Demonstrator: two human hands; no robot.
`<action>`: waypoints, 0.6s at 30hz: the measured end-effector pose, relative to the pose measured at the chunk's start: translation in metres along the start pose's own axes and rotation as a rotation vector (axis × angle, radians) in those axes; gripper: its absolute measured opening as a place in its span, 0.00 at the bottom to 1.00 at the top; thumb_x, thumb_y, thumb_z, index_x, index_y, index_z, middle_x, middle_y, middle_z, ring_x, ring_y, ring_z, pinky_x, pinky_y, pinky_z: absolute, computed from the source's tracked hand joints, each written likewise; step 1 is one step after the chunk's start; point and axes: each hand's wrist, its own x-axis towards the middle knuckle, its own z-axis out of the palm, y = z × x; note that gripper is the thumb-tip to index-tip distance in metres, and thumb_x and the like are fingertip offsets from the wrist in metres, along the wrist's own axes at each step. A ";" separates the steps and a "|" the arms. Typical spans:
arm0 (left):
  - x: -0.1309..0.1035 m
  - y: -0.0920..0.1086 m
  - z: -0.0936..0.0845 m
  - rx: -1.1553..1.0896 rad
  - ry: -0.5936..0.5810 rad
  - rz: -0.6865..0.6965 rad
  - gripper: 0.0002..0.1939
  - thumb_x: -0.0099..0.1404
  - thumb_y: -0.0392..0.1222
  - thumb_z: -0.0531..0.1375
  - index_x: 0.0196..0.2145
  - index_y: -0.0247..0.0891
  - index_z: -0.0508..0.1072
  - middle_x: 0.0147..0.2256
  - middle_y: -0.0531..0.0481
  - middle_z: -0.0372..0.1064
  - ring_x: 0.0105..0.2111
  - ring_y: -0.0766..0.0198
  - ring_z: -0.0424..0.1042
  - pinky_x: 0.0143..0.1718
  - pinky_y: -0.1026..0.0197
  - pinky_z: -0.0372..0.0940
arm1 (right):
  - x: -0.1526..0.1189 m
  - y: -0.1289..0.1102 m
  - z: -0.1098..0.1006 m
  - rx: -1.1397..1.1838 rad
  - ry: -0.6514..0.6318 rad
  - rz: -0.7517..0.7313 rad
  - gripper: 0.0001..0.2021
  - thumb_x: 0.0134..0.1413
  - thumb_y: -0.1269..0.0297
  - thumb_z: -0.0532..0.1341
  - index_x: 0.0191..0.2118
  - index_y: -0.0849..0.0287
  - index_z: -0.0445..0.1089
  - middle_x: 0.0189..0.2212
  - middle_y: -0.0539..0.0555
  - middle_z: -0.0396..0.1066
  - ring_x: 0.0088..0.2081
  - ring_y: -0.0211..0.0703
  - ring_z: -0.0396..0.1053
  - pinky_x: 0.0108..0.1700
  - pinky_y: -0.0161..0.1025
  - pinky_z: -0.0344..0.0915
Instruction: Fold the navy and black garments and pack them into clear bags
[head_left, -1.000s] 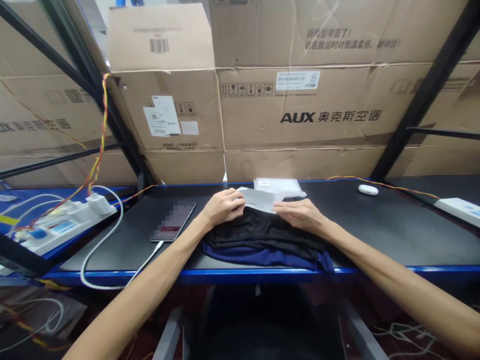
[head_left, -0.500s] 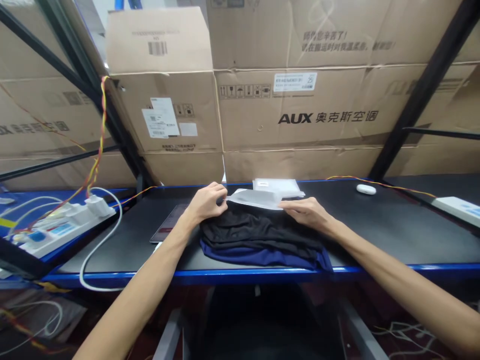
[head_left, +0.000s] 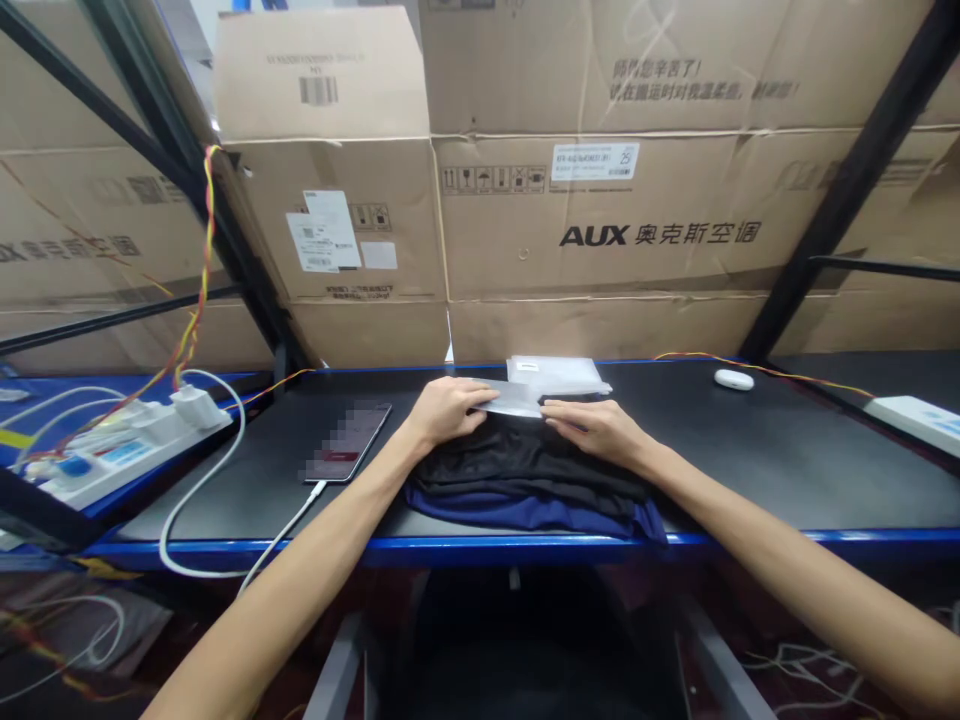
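Between my hands is a translucent plastic bag (head_left: pixel 513 398), flat and narrow in this view. My left hand (head_left: pixel 448 410) grips its left end, fingers on top and thumb below. At the right end, my right hand (head_left: pixel 589 428) pinches the edge between thumb and fingers. Below the bag, folded black cloth (head_left: pixel 525 460) lies on folded dark blue cloth (head_left: pixel 510 510) at the table's front edge; what kind of garments they are I cannot tell. Just behind the held bag rests a stack of similar plastic bags (head_left: pixel 562 374).
A phone (head_left: pixel 349 443) with a white charging cable (head_left: pixel 289 525) lies left of the cloth. A white earbud case (head_left: pixel 733 380) sits at the back right. Power strips (head_left: pixel 127 455) stand at both sides, and large cardboard boxes (head_left: pixel 615 270) line the back.
My left hand has moved right along the bag, closer to my right hand, which shifted slightly left. More of the phone shows now.
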 end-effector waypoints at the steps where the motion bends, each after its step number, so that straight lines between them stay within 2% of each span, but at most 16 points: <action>1: -0.001 -0.005 -0.001 0.023 0.010 -0.046 0.18 0.62 0.38 0.59 0.49 0.45 0.78 0.49 0.50 0.76 0.48 0.56 0.74 0.50 0.55 0.68 | 0.000 -0.001 0.000 -0.003 -0.016 0.013 0.12 0.64 0.61 0.58 0.47 0.53 0.78 0.47 0.53 0.78 0.46 0.47 0.78 0.50 0.41 0.74; 4: -0.004 -0.023 -0.001 0.121 -0.009 -0.196 0.17 0.62 0.36 0.58 0.47 0.44 0.79 0.46 0.47 0.76 0.47 0.54 0.73 0.49 0.54 0.67 | 0.000 -0.004 0.000 0.005 -0.126 0.039 0.12 0.64 0.58 0.59 0.46 0.51 0.79 0.46 0.52 0.79 0.46 0.49 0.78 0.51 0.42 0.74; 6: -0.005 -0.035 0.002 0.176 -0.066 -0.272 0.18 0.61 0.35 0.58 0.47 0.43 0.79 0.45 0.44 0.74 0.46 0.52 0.72 0.49 0.53 0.67 | 0.000 -0.006 -0.002 0.039 -0.224 0.051 0.13 0.64 0.56 0.58 0.46 0.51 0.79 0.46 0.52 0.79 0.48 0.49 0.77 0.52 0.43 0.72; 10: -0.007 -0.050 0.014 0.164 -0.155 -0.376 0.17 0.65 0.44 0.59 0.50 0.40 0.78 0.45 0.42 0.74 0.47 0.50 0.72 0.50 0.53 0.67 | 0.003 -0.008 -0.007 0.144 -0.380 0.113 0.18 0.65 0.51 0.57 0.52 0.51 0.76 0.53 0.53 0.74 0.58 0.52 0.69 0.60 0.47 0.65; 14: -0.010 -0.056 0.024 0.082 -0.168 -0.421 0.20 0.69 0.51 0.55 0.49 0.39 0.78 0.49 0.43 0.74 0.50 0.52 0.73 0.51 0.56 0.68 | 0.003 -0.005 -0.009 0.194 -0.513 0.208 0.27 0.63 0.46 0.57 0.62 0.52 0.67 0.65 0.55 0.60 0.67 0.54 0.53 0.68 0.53 0.53; 18: -0.010 -0.053 0.022 -0.016 -0.128 -0.384 0.21 0.71 0.51 0.53 0.49 0.37 0.78 0.51 0.42 0.74 0.52 0.52 0.73 0.55 0.54 0.66 | 0.004 -0.003 -0.010 0.233 -0.576 0.243 0.28 0.61 0.44 0.59 0.63 0.49 0.65 0.67 0.53 0.55 0.69 0.54 0.49 0.69 0.54 0.50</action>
